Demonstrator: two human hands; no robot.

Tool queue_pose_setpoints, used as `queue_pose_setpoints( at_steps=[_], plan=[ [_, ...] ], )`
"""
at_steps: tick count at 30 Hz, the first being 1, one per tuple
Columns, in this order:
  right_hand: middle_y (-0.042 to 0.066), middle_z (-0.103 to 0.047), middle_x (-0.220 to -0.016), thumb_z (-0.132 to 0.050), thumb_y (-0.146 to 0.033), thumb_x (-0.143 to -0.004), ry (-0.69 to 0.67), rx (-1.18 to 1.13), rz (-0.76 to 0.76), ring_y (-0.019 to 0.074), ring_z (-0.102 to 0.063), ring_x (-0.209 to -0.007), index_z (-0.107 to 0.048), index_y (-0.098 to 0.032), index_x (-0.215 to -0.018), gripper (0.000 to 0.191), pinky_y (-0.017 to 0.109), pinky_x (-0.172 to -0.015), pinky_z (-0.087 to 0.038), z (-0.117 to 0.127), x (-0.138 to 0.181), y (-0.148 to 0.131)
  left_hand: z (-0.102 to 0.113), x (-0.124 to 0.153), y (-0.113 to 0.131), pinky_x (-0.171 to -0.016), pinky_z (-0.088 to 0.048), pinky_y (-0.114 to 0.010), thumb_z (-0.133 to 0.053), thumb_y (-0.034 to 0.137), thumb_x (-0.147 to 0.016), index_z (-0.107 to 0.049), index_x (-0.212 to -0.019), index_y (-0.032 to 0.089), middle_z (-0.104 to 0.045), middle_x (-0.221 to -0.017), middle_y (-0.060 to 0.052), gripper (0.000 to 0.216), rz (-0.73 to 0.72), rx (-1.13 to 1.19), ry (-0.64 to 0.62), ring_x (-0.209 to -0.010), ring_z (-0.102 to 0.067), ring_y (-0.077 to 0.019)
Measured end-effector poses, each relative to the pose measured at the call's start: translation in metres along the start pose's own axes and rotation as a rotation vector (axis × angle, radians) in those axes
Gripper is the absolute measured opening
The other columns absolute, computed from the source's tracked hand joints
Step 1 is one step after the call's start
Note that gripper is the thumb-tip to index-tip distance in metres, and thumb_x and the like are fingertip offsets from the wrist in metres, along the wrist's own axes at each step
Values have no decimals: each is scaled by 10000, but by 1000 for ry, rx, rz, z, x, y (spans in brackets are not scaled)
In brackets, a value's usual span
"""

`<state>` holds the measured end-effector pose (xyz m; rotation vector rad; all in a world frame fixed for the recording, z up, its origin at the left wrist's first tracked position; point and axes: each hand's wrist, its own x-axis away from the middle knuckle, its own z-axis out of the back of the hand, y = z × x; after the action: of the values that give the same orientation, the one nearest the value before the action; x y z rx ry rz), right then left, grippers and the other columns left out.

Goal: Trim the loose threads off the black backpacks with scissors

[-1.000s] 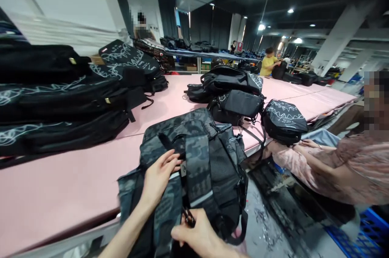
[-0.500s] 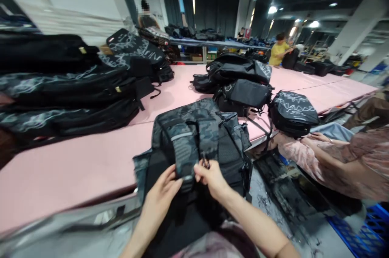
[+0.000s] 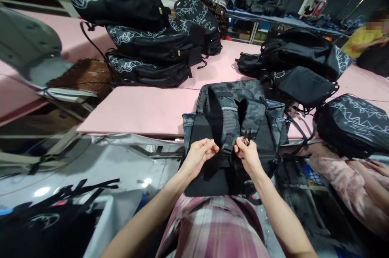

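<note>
A dark camouflage backpack (image 3: 237,104) lies back-up over the near edge of the pink table (image 3: 142,108), its shoulder straps facing me. My left hand (image 3: 199,154) is closed, pinching the lower end of the left strap near a black buckle (image 3: 226,149). My right hand (image 3: 247,153) is closed on a small pair of black snips (image 3: 245,138), whose tips point up beside the right strap.
A stack of black backpacks with white scribble print (image 3: 148,43) sits at the back left. More black bags (image 3: 300,63) lie at the right, one (image 3: 352,122) near another person's pink sleeve (image 3: 349,177). Other people stand far behind. A machine (image 3: 27,47) stands at the left.
The view has swung left and down. Both hands moved down the straps towards me; the left went from lying flat on the bag to pinching the strap end.
</note>
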<state>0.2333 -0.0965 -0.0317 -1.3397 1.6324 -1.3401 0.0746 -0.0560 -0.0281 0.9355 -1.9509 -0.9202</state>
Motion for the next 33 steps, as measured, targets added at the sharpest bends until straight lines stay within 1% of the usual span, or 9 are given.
queue_pose_setpoints(
  at_steps=[2, 7, 9, 13, 16, 21, 23, 26, 33],
  plan=[
    [-64, -439, -433, -678, -420, -688, -3, 2, 3, 25, -202, -349, -493, -162, -549, 346, 204, -354, -130, 0, -2, 1, 4, 4, 0, -636, -429, -218, -620, 355, -740, -588, -682, 137, -617, -685, -16, 227, -122, -190, 68, -650, -562, -104],
    [-54, -483, -454, -690, -407, -683, 54, 8, -1, 23, -207, -342, -496, -166, -587, 324, 199, -347, -141, -2, -5, 3, 18, 26, -21, -652, -405, -238, -480, 320, -857, -600, -745, 167, -607, -701, -17, 224, -655, -999, 261, -681, -552, -128],
    [-54, -481, -449, -698, -404, -673, 56, 18, 10, 23, -214, -341, -493, -167, -589, 325, 199, -345, -140, -5, -8, 4, 17, 32, -36, -630, -408, -252, -530, 379, -831, -599, -841, 161, -606, -732, -36, 229, -678, -1295, 250, -700, -557, -157],
    [-53, -481, -456, -699, -406, -668, 43, 37, 30, 24, -218, -345, -501, -171, -609, 313, 202, -346, -142, -8, -17, 7, 6, 31, -47, -644, -420, -293, -575, 324, -797, -566, -986, 143, -591, -885, -98, 262, -494, -1636, 287, -839, -554, -230],
    [-50, -483, -462, -697, -423, -662, 62, 78, 42, 25, -218, -349, -505, -172, -609, 320, 204, -346, -142, -5, -22, 8, 11, 32, -31, -660, -418, -279, -503, 227, -812, -597, -946, 181, -599, -919, -79, 170, -346, -1442, 181, -860, -560, -211],
    [-49, -480, -463, -697, -426, -653, 64, 103, 56, 19, -220, -346, -510, -166, -596, 325, 203, -342, -130, 1, -33, 9, 55, 55, 0, -529, -411, -235, -520, 397, -799, -618, -799, 138, -662, -703, -74, 277, 268, -464, -314, -602, -619, -168],
    [-50, -476, -455, -703, -421, -644, 70, 96, 55, 17, -219, -342, -511, -163, -590, 326, 200, -337, -125, 1, -38, 9, 70, 66, 3, -511, -415, -228, -599, 393, -756, -628, -887, 115, -691, -763, -109, 309, 429, -175, -326, -601, -642, -178],
    [-52, -471, -447, -711, -407, -643, 84, 107, 68, 16, -225, -336, -517, -160, -593, 317, 195, -330, -125, 2, -43, 11, 75, 75, 3, -571, -469, -235, -676, 340, -709, -636, -998, 110, -677, -994, -160, 372, 456, 52, -216, -734, -670, -202],
    [-51, -481, -457, -719, -386, -653, 72, 110, 64, 14, -235, -334, -521, -160, -624, 303, 189, -326, -143, 3, -44, 15, 66, 68, 10, -636, -520, -254, -663, 323, -735, -650, -1008, 100, -612, -1140, -190, 353, 424, 134, -179, -846, -665, -227]
  ],
)
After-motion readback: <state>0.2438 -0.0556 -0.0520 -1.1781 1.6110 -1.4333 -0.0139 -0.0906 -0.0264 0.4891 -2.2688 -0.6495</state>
